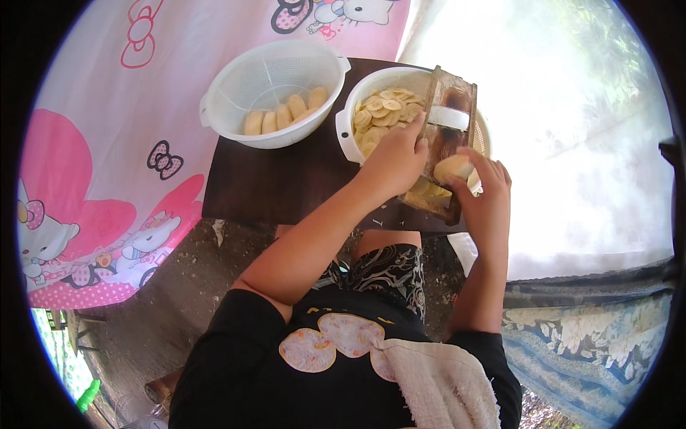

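Nearest, a pale towel (443, 382) hangs over the right side of a black shirt (236, 365) with round pale patches on its front. Beyond it come dark patterned shorts (393, 275), with bare ground (164, 300) to the left. Both bare forearms reach away over a dark desk (264, 182), whose near edge stands just beyond the lap.

The right grip (489, 182) is closed around a peeled banana (454, 169), fingers at its far side and thumb at its near side, and the banana touches the face of a wooden slicer (446, 143). The left grip (396, 161) is clenched on the slicer's left edge, steadying it. A pale metal strip (450, 118) crosses the board farther up, beyond the banana.

The slicer lies across the right part of a white basket (344, 132), its near end reaching over the desk; whether it rests on the far rim, I cannot tell. Left of the slicer, thin banana slices (386, 107) are heaped in that basket. Farther left stands another white basket (243, 82), with whole peeled bananas (269, 123) in its near part. A pink and white curtain (193, 50) hangs behind on the left, a white sheet (572, 157) on the right.
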Action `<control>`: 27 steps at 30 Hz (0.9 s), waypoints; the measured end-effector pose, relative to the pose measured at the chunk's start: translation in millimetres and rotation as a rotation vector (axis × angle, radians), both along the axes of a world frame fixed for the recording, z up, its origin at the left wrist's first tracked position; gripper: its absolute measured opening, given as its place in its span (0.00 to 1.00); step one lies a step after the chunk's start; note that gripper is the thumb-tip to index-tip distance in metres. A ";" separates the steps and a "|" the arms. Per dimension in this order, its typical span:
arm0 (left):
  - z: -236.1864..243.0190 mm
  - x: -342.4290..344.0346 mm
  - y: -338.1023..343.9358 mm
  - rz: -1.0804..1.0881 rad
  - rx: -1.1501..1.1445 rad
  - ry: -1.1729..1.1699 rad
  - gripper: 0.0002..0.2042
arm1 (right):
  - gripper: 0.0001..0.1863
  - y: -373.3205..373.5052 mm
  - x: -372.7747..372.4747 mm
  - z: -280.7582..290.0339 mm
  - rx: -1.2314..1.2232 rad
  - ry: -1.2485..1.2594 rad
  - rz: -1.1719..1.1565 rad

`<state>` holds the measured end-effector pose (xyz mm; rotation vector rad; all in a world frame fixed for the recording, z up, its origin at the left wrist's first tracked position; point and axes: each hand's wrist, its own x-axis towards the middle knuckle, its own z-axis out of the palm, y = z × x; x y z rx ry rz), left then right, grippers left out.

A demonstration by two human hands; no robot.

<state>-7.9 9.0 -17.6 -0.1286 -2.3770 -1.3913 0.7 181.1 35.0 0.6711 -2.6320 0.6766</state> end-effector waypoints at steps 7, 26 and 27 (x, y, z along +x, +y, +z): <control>4.7 0.6 -1.6 -0.040 0.004 -0.124 0.26 | 0.19 -14.8 -138.4 -7.4 -0.170 0.110 -0.172; 11.7 1.0 0.6 -0.054 0.024 -0.164 0.25 | 0.20 -4.1 -95.6 -5.2 -0.099 0.155 -0.077; 11.5 -0.6 1.0 -0.048 0.012 -0.164 0.25 | 0.20 1.1 -71.1 -7.1 -0.129 0.168 -0.031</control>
